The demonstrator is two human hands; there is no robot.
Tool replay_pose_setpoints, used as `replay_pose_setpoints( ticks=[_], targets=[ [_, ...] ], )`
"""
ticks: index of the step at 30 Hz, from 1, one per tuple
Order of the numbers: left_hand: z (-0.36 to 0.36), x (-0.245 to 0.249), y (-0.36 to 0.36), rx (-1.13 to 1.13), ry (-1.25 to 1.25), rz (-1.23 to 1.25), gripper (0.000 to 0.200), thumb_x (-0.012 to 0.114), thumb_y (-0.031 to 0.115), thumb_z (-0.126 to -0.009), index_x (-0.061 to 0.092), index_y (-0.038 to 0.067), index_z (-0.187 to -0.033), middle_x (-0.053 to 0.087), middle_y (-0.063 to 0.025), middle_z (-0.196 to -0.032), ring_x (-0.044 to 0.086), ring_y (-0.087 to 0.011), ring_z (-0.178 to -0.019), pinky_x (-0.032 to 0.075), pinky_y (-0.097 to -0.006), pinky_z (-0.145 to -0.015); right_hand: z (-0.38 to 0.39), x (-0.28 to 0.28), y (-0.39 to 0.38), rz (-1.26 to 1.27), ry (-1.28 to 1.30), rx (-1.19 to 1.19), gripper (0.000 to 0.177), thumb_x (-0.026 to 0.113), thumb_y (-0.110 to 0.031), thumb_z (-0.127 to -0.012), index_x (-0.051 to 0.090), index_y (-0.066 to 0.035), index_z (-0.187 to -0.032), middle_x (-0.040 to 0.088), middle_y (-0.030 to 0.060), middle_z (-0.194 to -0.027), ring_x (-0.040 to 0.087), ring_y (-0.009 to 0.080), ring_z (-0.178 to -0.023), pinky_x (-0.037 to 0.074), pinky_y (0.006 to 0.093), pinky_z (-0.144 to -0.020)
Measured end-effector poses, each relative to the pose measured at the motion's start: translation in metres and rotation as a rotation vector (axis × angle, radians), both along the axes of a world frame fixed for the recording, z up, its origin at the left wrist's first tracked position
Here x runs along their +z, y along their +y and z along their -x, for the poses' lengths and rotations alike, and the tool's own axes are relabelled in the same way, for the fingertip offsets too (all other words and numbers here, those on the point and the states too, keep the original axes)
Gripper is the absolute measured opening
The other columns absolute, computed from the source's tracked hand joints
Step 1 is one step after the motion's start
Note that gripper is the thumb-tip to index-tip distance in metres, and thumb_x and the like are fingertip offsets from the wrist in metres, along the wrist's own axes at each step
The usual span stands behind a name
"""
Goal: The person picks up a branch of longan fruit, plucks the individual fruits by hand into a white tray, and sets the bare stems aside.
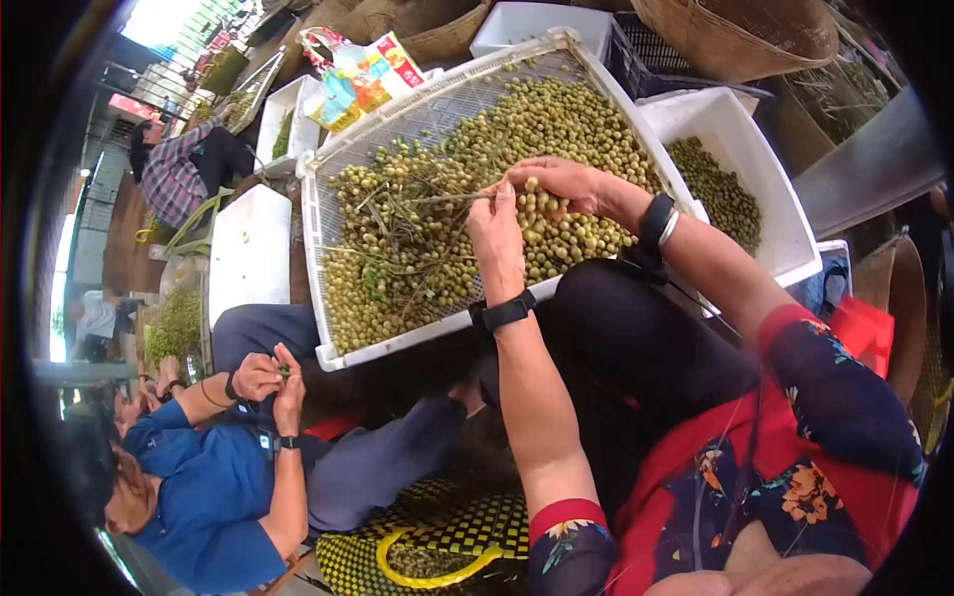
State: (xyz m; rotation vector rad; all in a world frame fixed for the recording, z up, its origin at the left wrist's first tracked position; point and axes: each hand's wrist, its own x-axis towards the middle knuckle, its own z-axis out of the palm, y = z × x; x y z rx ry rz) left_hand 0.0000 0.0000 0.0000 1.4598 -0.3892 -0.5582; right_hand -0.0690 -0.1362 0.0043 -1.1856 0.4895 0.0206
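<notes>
Above a white mesh tray [313,238] heaped with small round yellow-green fruits [571,114], my two hands meet. My left hand [497,238] is closed, thumb and fingers pinched on a thin twig at the top of a fruit bunch [537,211]. Curled around the other side of that bunch is my right hand [561,184], its fingertips close to my left ones. Several fruits hang between and below the hands. Loose twigs and stems [397,209] lie across the fruits to the left.
A white box [785,189] of darker fruits stands right of the tray. Beyond are woven baskets [745,40] and a colourful bag [363,79]. At left, a co-worker in blue [214,487] handles something small and green. A yellow-black woven basket [427,526] sits below.
</notes>
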Motion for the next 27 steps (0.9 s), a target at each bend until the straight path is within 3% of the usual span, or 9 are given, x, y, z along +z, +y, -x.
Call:
replay_pose_setpoints(
  ticks=[6, 10, 11, 13, 17, 20, 23, 24, 27],
  targets=[
    [0.029, 0.002, -0.007, 0.194, -0.607, -0.291, 0.032, 0.06, 0.027, -0.094, 0.067, -0.005, -0.092, 0.068, -0.0222, -0.084, 0.066, -0.0318, -0.078, 0.048, -0.0412, -0.072, -0.003, -0.063, -0.019, 0.182, 0.008, -0.316, 0.034, 0.058, -0.039, -0.093, 0.063, -0.005, -0.088, 0.052, 0.0013, -0.06, 0.043, 0.0116, -0.046, 0.041, 0.0308, -0.042],
    [0.009, -0.01, -0.006, 0.215, -0.389, -0.28, 0.032, 0.06, 0.03, -0.096, 0.066, -0.001, -0.092, 0.064, -0.0075, -0.078, 0.057, -0.0168, -0.064, 0.047, -0.0341, -0.06, 0.016, -0.061, -0.038, 0.519, 0.165, -0.162, 0.039, 0.058, -0.042, -0.092, 0.065, -0.004, -0.091, 0.057, 0.0049, -0.063, 0.052, 0.0144, -0.047, 0.043, 0.0328, -0.041],
    [0.001, -0.019, -0.005, 0.229, -0.403, -0.285, 0.032, 0.06, 0.03, -0.096, 0.066, -0.001, -0.092, 0.064, -0.0075, -0.078, 0.057, -0.0168, -0.064, 0.047, -0.0341, -0.06, 0.015, -0.056, -0.033, 0.635, 0.249, -0.186, 0.036, 0.059, -0.039, -0.093, 0.068, -0.004, -0.097, 0.062, 0.0105, -0.068, 0.061, 0.0227, -0.062, 0.05, 0.0381, -0.054],
    [-0.004, -0.021, -0.003, 0.277, -0.086, -0.125, 0.031, 0.061, 0.034, -0.096, 0.065, 0.004, -0.095, 0.062, -0.0036, -0.082, 0.056, -0.0142, -0.064, 0.047, -0.033, -0.054, 0.013, -0.063, -0.032, 1.405, -0.154, -0.221, 0.032, 0.059, -0.036, -0.093, 0.069, -0.007, -0.102, 0.063, 0.0162, -0.077, 0.061, 0.0307, -0.081, 0.05, 0.0431, -0.073],
    [0.006, 0.009, -0.002, 0.246, 0.319, 0.168, 0.031, 0.057, 0.035, -0.099, 0.061, 0.005, -0.099, 0.065, -0.0065, -0.089, 0.067, -0.0182, -0.073, 0.054, -0.0319, -0.055, 0.024, -0.023, -0.016, 1.172, 0.058, -0.234, 0.045, 0.053, -0.045, -0.098, 0.066, -0.005, -0.113, 0.062, 0.0156, -0.107, 0.057, 0.0285, -0.1, 0.048, 0.0415, -0.086],
    [0.01, 0.01, -0.009, 0.224, 0.38, 0.327, 0.029, 0.057, 0.03, -0.099, 0.059, 0.0, -0.097, 0.065, -0.0065, -0.082, 0.065, -0.0147, -0.065, 0.051, -0.0255, -0.05, 0.024, 0.005, 0.01, 0.126, 0.104, -0.127, 0.072, 0.036, -0.065, -0.097, 0.044, -0.008, -0.14, 0.053, 0.0129, -0.127, 0.054, 0.0276, -0.112, 0.052, 0.0436, -0.084],
    [0.021, 0.007, -0.021, 0.197, 0.129, 0.193, 0.029, 0.051, 0.029, -0.102, 0.058, 0.001, -0.098, 0.063, -0.0064, -0.082, 0.063, -0.0124, -0.063, 0.051, -0.0251, -0.049, 0.017, 0.014, 0.022, -0.038, -0.116, -0.154, 0.048, 0.046, -0.051, -0.1, 0.053, -0.01, -0.123, 0.06, 0.005, -0.101, 0.059, 0.0129, -0.086, 0.053, 0.0286, -0.063],
    [0.026, 0.018, -0.014, 0.054, -0.131, 0.078, 0.026, 0.05, 0.026, -0.102, 0.058, 0.001, -0.1, 0.063, -0.0064, -0.081, 0.06, -0.0116, -0.058, 0.05, -0.0244, -0.046, 0.009, -0.003, 0.017, -0.065, -0.203, -0.168, 0.032, 0.05, -0.042, -0.101, 0.054, -0.01, -0.105, 0.06, -0.0014, -0.081, 0.056, 0.0089, -0.06, 0.045, 0.0222, -0.044],
    [0.03, 0.027, -0.014, 0.068, -0.812, -0.186, 0.017, 0.06, 0.019, -0.095, 0.063, 0.004, -0.101, 0.059, -0.0124, -0.096, 0.061, -0.0231, -0.085, 0.052, -0.0375, -0.071, 0.001, -0.007, 0.008, -0.19, -0.097, -0.234, 0.028, 0.051, -0.04, -0.101, 0.058, -0.012, -0.101, 0.059, -0.0013, -0.076, 0.054, 0.0089, -0.055, 0.04, 0.0222, -0.038]
  ],
)
